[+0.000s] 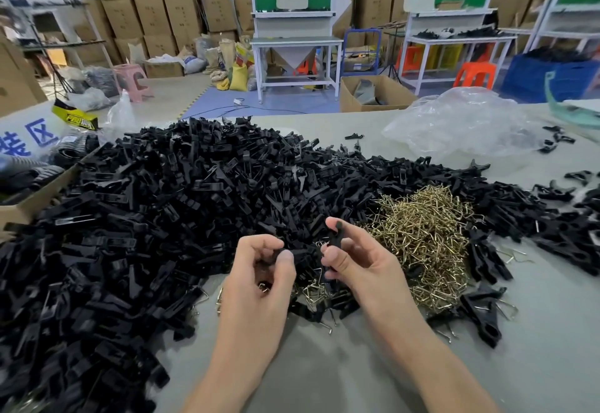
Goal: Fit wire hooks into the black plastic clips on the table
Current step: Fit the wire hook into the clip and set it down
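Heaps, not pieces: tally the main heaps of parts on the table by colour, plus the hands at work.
Black clip heap: 1
Brass-coloured wire hook heap: 1
Hands: 2, left hand and right hand
Total: 4

Brightness: bright, even indoor light from above.
Shadows: soft and faint on the grey table (324, 367), just nearer than the wire hook pile (422, 240).
Sheen: pale highlights on the clear plastic bag (461, 123) beyond that pile.
Distortion: white workbench (293, 42) far beyond the pile leans, bowed.
Blur: black clips (48, 299) far left of the pile smear.
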